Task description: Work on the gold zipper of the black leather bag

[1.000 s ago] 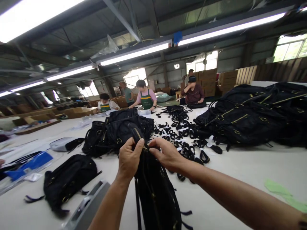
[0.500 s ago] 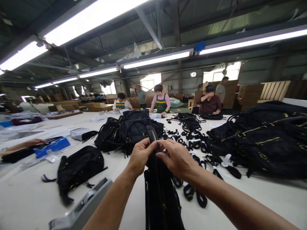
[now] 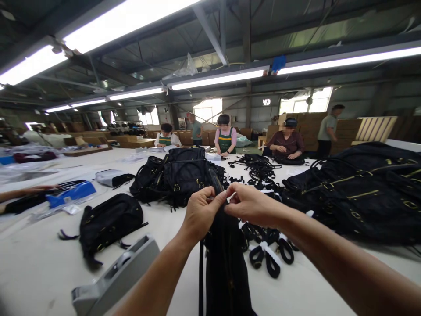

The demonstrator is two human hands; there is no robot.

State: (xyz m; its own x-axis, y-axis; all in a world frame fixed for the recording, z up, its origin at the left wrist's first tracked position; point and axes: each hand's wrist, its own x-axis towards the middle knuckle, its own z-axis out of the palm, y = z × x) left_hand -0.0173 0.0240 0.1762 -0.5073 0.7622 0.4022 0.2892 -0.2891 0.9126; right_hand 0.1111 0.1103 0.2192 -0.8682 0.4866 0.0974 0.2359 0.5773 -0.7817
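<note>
A long black bag [image 3: 226, 272] with a zipper along its top stands on edge in front of me, its near end running out of the bottom of the view. My left hand [image 3: 204, 213] is closed on its upper part, the thumb pressed along the zipper. Right beside it, my right hand [image 3: 251, 204] pinches at the zipper line with thumb and fingers together. Its fingertips meet the left thumb, so whether a zipper pull is between them is hidden. Teeth of the zipper [image 3: 216, 181] show just beyond the hands.
Black bags [image 3: 186, 173] are piled ahead, with a larger heap [image 3: 358, 193] at right. Bundled black straps [image 3: 268, 259] lie right of centre. A grey tape dispenser [image 3: 115, 281] and another black bag [image 3: 112, 224] are at left. Co-workers [image 3: 225, 138] sit and stand across the white table.
Both hands have moved slightly right and nearer along the zipper, and the bag's far end has tipped lower. A person at the back right has walked further right.
</note>
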